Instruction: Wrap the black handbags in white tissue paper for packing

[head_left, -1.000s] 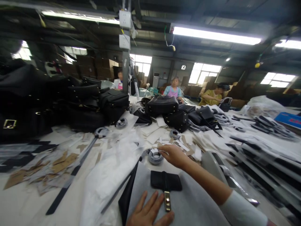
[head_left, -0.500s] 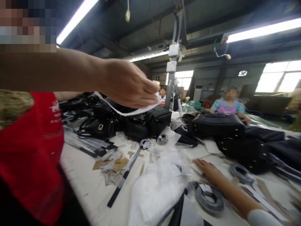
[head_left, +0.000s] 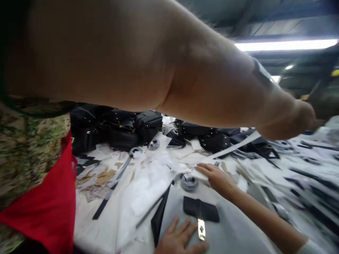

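Observation:
At the bottom edge my left hand (head_left: 180,240) lies flat with its fingers apart on a grey panel (head_left: 230,229). Beside those fingertips is a shiny gold metal plate (head_left: 201,229), just below a black patch (head_left: 201,209) on the panel. My right hand (head_left: 218,179) reaches in from the right, fingers stretched out over white pieces on the table, with nothing visible in it. Close to its fingertips sits a coil of grey strip (head_left: 189,182). A black piece (head_left: 160,215) shows along the panel's left edge.
A co-worker's arm (head_left: 212,77) crosses overhead from the left, a white strip (head_left: 235,145) hanging below its hand. Black bags (head_left: 124,135) are piled at the back. White sheeting (head_left: 143,201), brown scraps (head_left: 106,176) and dark strips (head_left: 312,190) cover the table (head_left: 90,229).
My view has tilted down and swung right. The co-worker's arm now reaches far to the right with the white strip. My left hand and the grey panel with its gold plate have come into view.

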Motion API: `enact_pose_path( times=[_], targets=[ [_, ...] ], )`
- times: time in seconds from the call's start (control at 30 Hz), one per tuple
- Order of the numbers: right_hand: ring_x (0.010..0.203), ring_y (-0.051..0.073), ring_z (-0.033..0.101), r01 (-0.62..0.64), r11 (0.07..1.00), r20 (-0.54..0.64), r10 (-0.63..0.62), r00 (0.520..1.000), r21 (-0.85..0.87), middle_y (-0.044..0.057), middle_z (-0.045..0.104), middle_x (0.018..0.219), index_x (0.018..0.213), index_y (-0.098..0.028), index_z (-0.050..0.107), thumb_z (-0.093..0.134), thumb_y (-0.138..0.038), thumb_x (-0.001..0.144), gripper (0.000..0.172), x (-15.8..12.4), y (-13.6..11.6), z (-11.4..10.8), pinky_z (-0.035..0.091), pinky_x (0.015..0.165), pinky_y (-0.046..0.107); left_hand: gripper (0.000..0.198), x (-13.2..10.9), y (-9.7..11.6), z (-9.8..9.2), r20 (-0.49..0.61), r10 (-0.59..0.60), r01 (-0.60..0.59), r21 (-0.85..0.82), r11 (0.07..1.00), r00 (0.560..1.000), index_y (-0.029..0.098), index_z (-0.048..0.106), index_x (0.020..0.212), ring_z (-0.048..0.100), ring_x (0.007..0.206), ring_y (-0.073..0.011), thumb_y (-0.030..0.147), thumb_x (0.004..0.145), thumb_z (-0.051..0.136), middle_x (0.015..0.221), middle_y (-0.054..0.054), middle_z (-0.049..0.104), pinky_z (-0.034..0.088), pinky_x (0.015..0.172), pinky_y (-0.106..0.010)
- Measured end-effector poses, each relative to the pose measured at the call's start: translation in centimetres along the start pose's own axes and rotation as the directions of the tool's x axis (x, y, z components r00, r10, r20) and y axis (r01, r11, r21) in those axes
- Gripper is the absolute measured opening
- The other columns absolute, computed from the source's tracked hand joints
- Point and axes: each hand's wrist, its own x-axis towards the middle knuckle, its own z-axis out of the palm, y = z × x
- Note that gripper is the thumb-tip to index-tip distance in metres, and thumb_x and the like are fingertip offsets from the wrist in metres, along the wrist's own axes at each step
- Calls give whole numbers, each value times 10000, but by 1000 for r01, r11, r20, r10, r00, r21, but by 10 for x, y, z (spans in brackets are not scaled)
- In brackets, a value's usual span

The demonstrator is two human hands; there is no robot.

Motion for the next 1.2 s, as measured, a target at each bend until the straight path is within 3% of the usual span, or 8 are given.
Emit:
enact_pose_path(
  times=[0.13,0.23,0.33,0.43,0.63,0.83,1.03,1.2],
  targets=[
    [1125,193,638,-71,989,-64,79,995,132,66,629,1300,1349,-262,556,429,24,820,615,-48,-50,-65,517,951,311,506,-1,6,-13,129,-89,106,-131,986,988,358,489,1389,530,1312,-286,247,912,615,1462,-91,527,470,1039,-536],
    [996,190,690,-135,969,-227,182,957,205,54,711,1148,1284,-238,571,537,-174,936,356,-68,-82,-112,537,859,291,582,0,7,-18,208,-100,133,-153,979,973,355,475,1407,473,1360,-277,124,888,606,1495,-99,485,418,1076,-550],
    [779,188,702,-242,954,-281,284,917,174,55,745,940,1137,-196,638,627,-327,920,253,-78,-108,-135,522,700,266,572,-1,7,-17,206,-84,120,-166,979,975,340,469,1421,456,1373,-274,121,905,582,1502,-108,475,401,1090,-544],
    [707,175,676,-269,943,-212,309,927,197,40,730,826,1018,-180,668,636,-352,913,203,-86,-120,-120,480,646,249,555,-4,7,-12,173,-80,107,-158,982,982,348,462,1430,459,1372,-267,141,925,563,1506,-91,474,397,1096,-533],
    [903,201,703,-280,915,87,266,960,292,35,752,1013,1103,-232,671,586,-240,933,190,-107,-103,-53,512,779,272,543,-6,4,-9,170,-74,97,-129,987,983,376,438,1441,466,1367,-259,183,944,542,1509,-66,476,393,1103,-519],
    [1224,217,569,-184,975,37,181,983,123,35,577,1408,1386,-295,520,495,-130,942,474,-112,-109,-53,472,1006,367,545,-5,6,-12,197,-103,136,-163,977,975,397,462,1424,519,1323,-254,175,933,540,1481,-45,513,417,1087,-479],
    [1318,229,497,-116,990,230,96,969,79,80,518,1469,1422,-219,492,455,-79,914,529,-116,-113,-30,404,1094,402,518,-4,10,-18,270,-176,229,-179,957,947,387,475,1423,703,1009,-221,246,935,580,1191,-42,708,544,899,-353],
    [1389,281,419,-131,983,315,84,945,131,101,411,1546,1488,-234,401,514,-370,974,544,-129,-113,-19,331,1150,480,474,-3,13,-21,279,-174,216,-128,968,945,364,559,1349,724,815,-217,240,898,641,928,-33,735,565,772,-328]
  ],
)
